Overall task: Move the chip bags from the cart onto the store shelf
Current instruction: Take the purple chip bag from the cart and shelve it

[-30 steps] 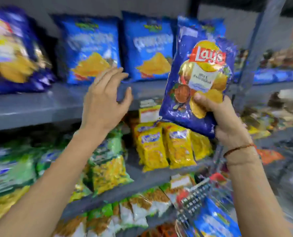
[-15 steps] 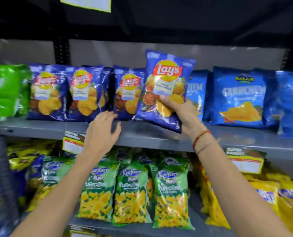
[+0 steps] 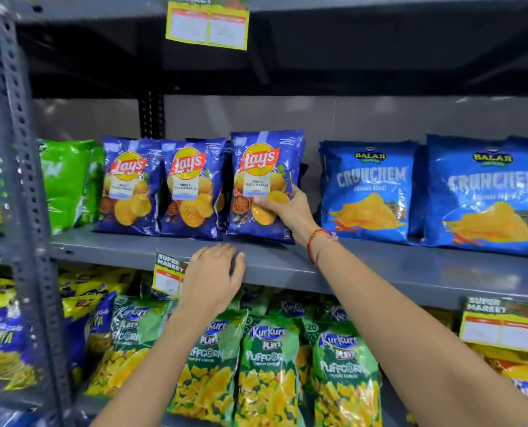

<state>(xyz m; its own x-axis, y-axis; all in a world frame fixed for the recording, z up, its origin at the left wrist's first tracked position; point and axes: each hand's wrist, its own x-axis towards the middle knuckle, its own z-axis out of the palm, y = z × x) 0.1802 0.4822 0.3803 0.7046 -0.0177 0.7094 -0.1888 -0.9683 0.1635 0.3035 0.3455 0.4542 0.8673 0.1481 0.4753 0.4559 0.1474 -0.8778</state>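
A dark blue Lay's chip bag (image 3: pixel 264 167) stands upright on the grey store shelf (image 3: pixel 379 266), third in a row beside two matching Lay's bags (image 3: pixel 161 186). My right hand (image 3: pixel 284 208) grips its lower right part, thumb across the front. My left hand (image 3: pixel 213 275) rests palm down on the shelf's front lip just below, fingers apart, holding nothing. The cart is out of view.
Light blue Crunchem bags (image 3: pixel 370 186) stand right of the Lay's row and green bags (image 3: pixel 65 180) left of it. Kurkure Puffcorn bags (image 3: pixel 265 371) fill the shelf below. A perforated grey upright (image 3: pixel 19 180) runs down the left. Yellow price tags (image 3: pixel 168 274) hang from shelf edges.
My right hand brought the Lay's bag down from mid-air and stood it on the shelf beside the other two. My left hand lowered onto the shelf's front edge.
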